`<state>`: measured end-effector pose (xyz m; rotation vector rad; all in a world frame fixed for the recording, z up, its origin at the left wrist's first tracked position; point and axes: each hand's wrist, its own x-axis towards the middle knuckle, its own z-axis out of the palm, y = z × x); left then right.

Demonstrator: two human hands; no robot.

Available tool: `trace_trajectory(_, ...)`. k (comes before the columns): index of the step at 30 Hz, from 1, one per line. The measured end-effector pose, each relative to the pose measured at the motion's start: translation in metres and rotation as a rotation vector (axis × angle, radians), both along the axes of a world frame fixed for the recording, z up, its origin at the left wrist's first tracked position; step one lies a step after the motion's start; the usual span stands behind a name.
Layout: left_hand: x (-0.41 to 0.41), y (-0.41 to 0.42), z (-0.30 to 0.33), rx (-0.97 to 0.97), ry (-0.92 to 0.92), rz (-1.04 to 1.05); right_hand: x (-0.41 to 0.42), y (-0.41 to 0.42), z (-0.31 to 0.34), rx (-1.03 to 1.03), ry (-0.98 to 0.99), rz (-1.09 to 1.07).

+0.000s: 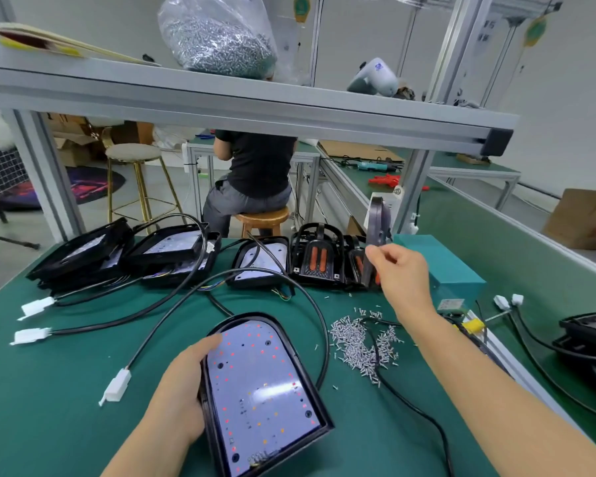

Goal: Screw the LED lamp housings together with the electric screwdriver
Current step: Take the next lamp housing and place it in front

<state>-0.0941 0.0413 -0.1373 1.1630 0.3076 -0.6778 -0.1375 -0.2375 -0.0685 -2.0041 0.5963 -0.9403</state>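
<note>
A black LED lamp housing [258, 390] with a white LED board lies face up on the green mat near me. My left hand [178, 387] grips its left edge, thumb on the board. My right hand [398, 270] reaches to the far right and pinches an upright black housing cover [375, 232] standing on edge. More covers [315, 256] with orange parts lie flat beside it. A pile of small silver screws [356, 342] sits right of the housing. No electric screwdriver is visible near my hands.
Several LED housings [172, 256] with black cables and white connectors [116, 387] crowd the mat's far left. A teal box [441, 266] stands at right, more housings [589, 333] at far right. An overhead shelf [255, 101] holds a screw bag [217, 36]. A person sits beyond.
</note>
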Motion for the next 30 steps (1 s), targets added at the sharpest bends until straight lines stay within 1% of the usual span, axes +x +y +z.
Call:
trace_trajectory(2,-0.003,0.000,0.001,-0.041,-0.005,0.049,-0.016,0.013,0.011,0.005,-0.017,0.111)
trace_trajectory(3,-0.005,0.000,0.001,-0.058,-0.012,0.073,-0.026,0.021,0.015,-0.041,-0.005,0.171)
trace_trajectory(5,-0.008,0.000,0.002,-0.083,-0.033,0.115,-0.044,0.046,0.018,-0.206,0.024,0.282)
trace_trajectory(7,-0.011,0.000,0.003,-0.102,-0.042,0.136,-0.061,0.076,0.015,-0.469,0.053,0.352)
trace_trajectory(10,-0.014,0.001,0.004,-0.141,-0.039,0.155,-0.083,0.117,0.008,-0.960,0.065,0.369)
trace_trajectory(11,-0.015,0.001,0.004,-0.162,-0.030,0.155,-0.089,0.129,0.003,-1.081,0.101,0.388)
trace_trajectory(12,-0.017,0.001,0.005,-0.179,-0.018,0.154,-0.094,0.139,-0.002,-1.150,0.145,0.402)
trace_trajectory(14,-0.019,0.001,0.006,-0.198,-0.004,0.172,-0.099,0.156,-0.016,-1.193,0.215,0.410)
trace_trajectory(18,-0.025,0.001,0.005,-0.247,0.002,0.192,-0.097,0.181,-0.038,-1.197,0.327,0.394)
trace_trajectory(24,-0.032,0.000,0.004,-0.353,-0.007,0.121,-0.090,0.209,-0.045,-1.140,0.389,0.326)
trace_trajectory(27,-0.033,0.003,-0.001,-0.373,-0.011,0.123,-0.086,0.219,-0.044,-1.080,0.417,0.345)
trace_trajectory(30,-0.035,0.007,-0.005,-0.412,-0.006,0.042,-0.085,0.217,-0.044,-1.054,0.413,0.388)
